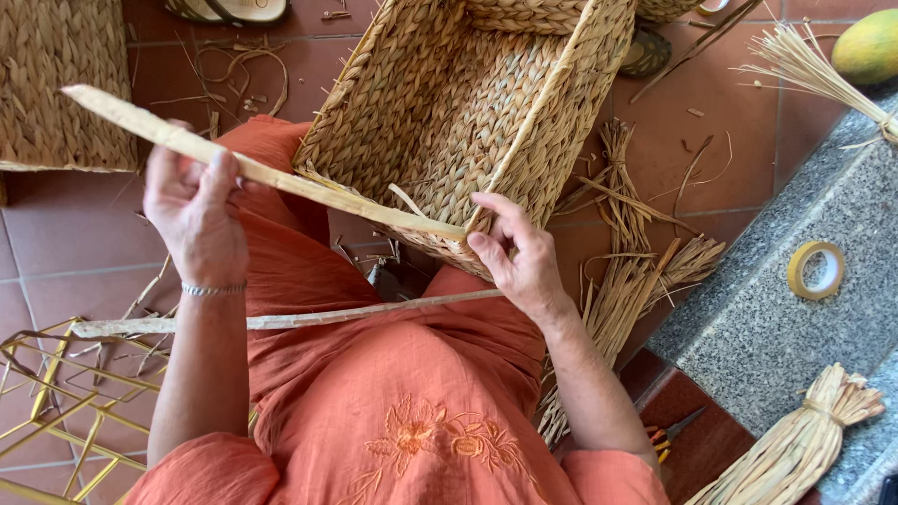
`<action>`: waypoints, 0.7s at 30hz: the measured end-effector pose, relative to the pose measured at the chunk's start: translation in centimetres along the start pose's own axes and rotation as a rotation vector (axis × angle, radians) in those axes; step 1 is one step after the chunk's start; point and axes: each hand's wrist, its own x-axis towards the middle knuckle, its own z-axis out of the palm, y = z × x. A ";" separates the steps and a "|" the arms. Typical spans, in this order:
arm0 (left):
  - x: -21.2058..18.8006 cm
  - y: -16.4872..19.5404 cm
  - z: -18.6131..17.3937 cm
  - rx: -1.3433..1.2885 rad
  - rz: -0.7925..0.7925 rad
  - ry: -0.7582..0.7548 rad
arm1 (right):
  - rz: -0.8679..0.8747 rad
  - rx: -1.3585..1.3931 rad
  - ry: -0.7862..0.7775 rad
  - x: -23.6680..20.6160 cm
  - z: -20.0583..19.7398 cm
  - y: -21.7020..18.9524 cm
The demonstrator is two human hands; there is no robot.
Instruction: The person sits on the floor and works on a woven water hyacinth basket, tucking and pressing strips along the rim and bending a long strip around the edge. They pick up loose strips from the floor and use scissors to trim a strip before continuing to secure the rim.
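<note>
Left hand (195,213) grip pinching straw strip (271,176); right hand (516,251) grip pressing strip's end against basket (468,112) rim.

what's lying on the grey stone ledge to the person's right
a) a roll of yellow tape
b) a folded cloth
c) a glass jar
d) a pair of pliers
a: a roll of yellow tape lies flat on the speckled grey stone ledge, with a tied bundle of straw lower down on the same ledge.

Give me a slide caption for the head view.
Left hand pulls a flat straw strand while right hand pins it at a woven basket's rim.
</note>
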 end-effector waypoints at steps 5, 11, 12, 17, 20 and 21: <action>3.1 -0.9 -1.5 0.487 0.238 -0.146 | -0.153 -0.102 0.076 -2.4 0.6 -1.3; 3.2 2.8 -1.1 1.080 0.533 -0.365 | -0.340 -0.397 0.187 -1.7 0.3 -3.7; 3.2 3.3 -0.8 1.356 0.659 -0.316 | -0.333 -0.409 0.200 -1.6 0.4 -3.9; 3.2 4.1 0.3 1.499 0.588 -0.023 | -0.336 -0.383 0.191 -1.5 0.7 -3.8; 3.3 3.5 1.2 0.912 0.265 -0.143 | -0.365 -0.367 0.203 -1.6 0.9 -3.5; 3.1 3.0 1.9 0.625 0.028 -0.227 | -0.371 -0.361 0.212 -1.7 0.9 -3.5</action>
